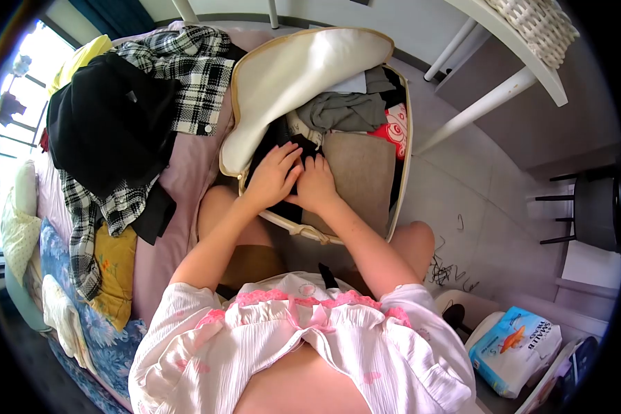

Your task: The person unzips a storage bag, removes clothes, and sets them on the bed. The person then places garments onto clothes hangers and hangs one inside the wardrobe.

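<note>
An open suitcase (401,186) with a cream shell lies before me, its soft lid (290,76) folded back to the left. My left hand (274,176) rests on black clothing (306,146) in the left part of the case, fingers stretched out. Close beside it, my right hand (315,185) presses on the same black clothing with fingers extended; the hands nearly touch. Right of them lies a folded brown-grey cloth (359,169). Farther back are a crumpled grey garment (341,110) and a red-and-white patterned item (395,130). What lies beneath my palms is hidden.
On the bed (186,165) at left are a black garment (110,124), a black-and-white plaid shirt (203,90) and a mustard cushion (114,276). A white table leg (476,114) stands beyond the case. Black hangers (445,269) and a blue-and-white package (514,352) are at right.
</note>
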`<action>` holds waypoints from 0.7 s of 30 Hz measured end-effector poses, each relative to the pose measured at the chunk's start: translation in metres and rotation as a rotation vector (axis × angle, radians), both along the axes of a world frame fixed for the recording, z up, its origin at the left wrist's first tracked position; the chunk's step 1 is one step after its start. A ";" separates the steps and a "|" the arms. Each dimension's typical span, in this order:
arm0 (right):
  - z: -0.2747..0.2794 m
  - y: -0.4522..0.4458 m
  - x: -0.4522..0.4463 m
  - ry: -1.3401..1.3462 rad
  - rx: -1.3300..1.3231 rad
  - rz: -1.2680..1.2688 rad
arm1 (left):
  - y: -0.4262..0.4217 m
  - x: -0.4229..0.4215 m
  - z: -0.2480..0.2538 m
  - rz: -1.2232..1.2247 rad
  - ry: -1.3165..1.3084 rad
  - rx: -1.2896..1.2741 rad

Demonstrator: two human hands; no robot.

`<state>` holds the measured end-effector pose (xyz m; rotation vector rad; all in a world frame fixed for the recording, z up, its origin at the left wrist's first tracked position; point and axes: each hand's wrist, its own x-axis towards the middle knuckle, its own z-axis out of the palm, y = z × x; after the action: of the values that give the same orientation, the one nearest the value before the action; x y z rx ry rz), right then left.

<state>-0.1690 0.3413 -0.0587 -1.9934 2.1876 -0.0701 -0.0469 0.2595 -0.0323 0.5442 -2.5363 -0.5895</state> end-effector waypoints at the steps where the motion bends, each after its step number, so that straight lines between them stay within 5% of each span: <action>1: -0.001 0.003 -0.003 -0.010 -0.067 0.023 | 0.005 0.000 -0.011 0.082 -0.009 0.099; 5: 0.007 0.009 -0.014 -0.030 0.075 0.135 | -0.010 -0.008 -0.035 0.176 -0.170 0.180; 8: -0.029 0.018 -0.020 -0.244 -0.269 0.159 | -0.018 -0.036 -0.058 0.356 -0.311 0.146; 14: -0.073 0.014 -0.003 -0.333 -0.287 0.043 | -0.024 -0.040 -0.111 0.414 -0.290 0.079; 20: -0.014 0.006 -0.025 -0.483 -0.505 -0.082 | -0.023 -0.038 -0.110 0.451 -0.269 0.061; 21: 0.013 0.002 -0.044 -0.245 -0.528 -0.112 | -0.023 -0.039 -0.109 0.457 -0.289 0.040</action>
<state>-0.2134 0.3431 -0.0459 -1.9524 2.2750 -0.9419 -0.0857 0.2368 -0.1414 1.2575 -2.5313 -0.4146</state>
